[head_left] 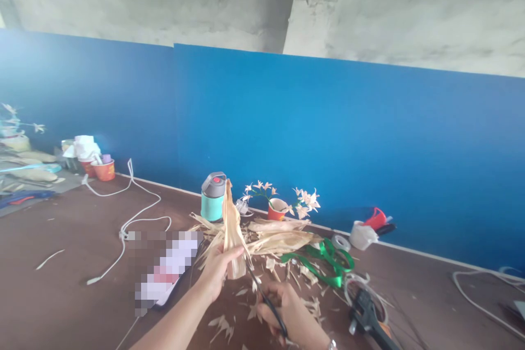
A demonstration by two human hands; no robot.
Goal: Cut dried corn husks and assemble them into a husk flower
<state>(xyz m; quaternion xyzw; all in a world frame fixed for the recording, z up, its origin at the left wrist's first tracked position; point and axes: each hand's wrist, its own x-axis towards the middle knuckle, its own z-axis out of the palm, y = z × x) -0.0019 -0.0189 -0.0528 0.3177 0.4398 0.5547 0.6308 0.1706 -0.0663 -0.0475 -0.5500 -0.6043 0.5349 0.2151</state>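
My left hand point(217, 270) is closed round a dry, pale tan corn husk point(232, 224), which stands upright above the table. In my right hand point(281, 309) is a pair of dark-handled scissors point(268, 302), its blades pointing up along the right edge of the husk. Whether the blades touch the husk I cannot tell. Behind both hands lies a pile of dry husks point(283, 240). Small cut husk pieces point(221, 328) are scattered on the table around and below my hands.
A teal bottle point(212, 206), a red cup point(278, 210) with husk flowers point(307, 202), green ribbon point(328, 262) and a tape roll point(340, 243) stand or lie beyond. A phone point(176, 268) and white cable point(123, 235) are left, a black tool point(367, 311) right. A blue partition point(328, 131) borders the table.
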